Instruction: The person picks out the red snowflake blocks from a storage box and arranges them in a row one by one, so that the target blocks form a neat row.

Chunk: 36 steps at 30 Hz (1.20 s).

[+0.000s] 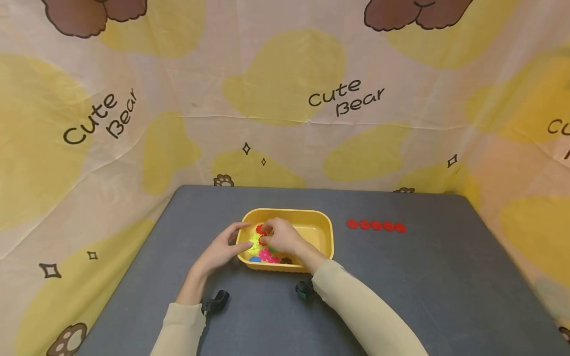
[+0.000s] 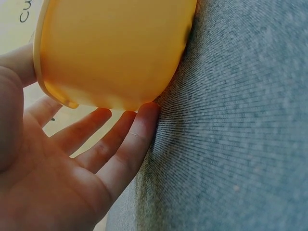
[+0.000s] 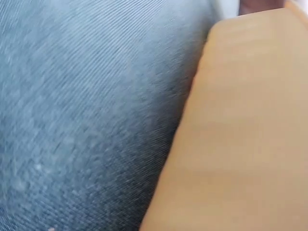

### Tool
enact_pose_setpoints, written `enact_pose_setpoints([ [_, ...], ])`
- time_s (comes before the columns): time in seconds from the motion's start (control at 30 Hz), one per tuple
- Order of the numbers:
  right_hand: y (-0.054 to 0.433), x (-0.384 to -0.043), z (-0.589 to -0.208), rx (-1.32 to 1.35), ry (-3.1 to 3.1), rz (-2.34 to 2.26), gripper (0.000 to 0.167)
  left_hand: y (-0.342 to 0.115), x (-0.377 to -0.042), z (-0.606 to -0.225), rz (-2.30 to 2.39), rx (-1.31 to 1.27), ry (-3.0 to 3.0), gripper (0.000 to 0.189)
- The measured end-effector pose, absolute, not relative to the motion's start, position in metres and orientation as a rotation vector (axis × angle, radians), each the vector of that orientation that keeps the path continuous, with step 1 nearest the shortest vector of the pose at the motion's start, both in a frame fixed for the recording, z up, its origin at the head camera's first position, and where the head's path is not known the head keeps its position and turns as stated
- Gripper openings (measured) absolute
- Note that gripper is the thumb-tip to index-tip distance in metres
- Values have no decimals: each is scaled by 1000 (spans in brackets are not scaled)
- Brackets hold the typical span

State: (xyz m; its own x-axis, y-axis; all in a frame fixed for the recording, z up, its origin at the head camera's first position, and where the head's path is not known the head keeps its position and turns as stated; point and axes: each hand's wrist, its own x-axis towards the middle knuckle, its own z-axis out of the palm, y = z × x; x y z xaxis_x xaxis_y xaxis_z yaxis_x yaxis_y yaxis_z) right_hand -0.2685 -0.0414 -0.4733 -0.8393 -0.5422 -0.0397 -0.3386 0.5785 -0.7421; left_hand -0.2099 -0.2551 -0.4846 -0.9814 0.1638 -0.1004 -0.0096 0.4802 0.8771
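A yellow plastic bin [image 1: 318, 240] stands on the table with small notched plastic discs in its left part. My left hand [image 1: 221, 252] holds the bin's left end. In the left wrist view its thumb reaches over the rim and the fingers [image 2: 122, 139] rest against the outer wall. My right hand [image 1: 285, 237] is down inside the bin, pinching a red disc [image 1: 262, 241] between thumb and fingers. Around it lie yellow discs [image 1: 255, 243], pink discs [image 1: 265, 255], a blue disc [image 1: 255, 259] and a dark disc [image 1: 286, 260]. The right wrist view shows only the bin's outer side [image 3: 240, 120], no hand.
To the right of the bin, several red discs [image 1: 376, 226] lie in a row on the grey table [image 1: 427, 277]. A patterned cloth [image 1: 285, 99] hangs behind the table and at both sides. Dark wrist devices [image 1: 215, 301] sit at both cuffs.
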Motion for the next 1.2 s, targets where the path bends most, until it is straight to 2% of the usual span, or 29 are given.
enact_pose_setpoints([
  [0.47,-47,-272,-483,-840,2667,-888,29,-255,-209,-483,1522,119,2560,65],
  [0.73,-46,-277,-487,-808,2629,-921,20,-254,-210,-486,1516,117,2560,65],
  [1.2,-39,-277,-484,-793,2626,-1008,21,-253,-208,-485,1515,123,2555,65],
])
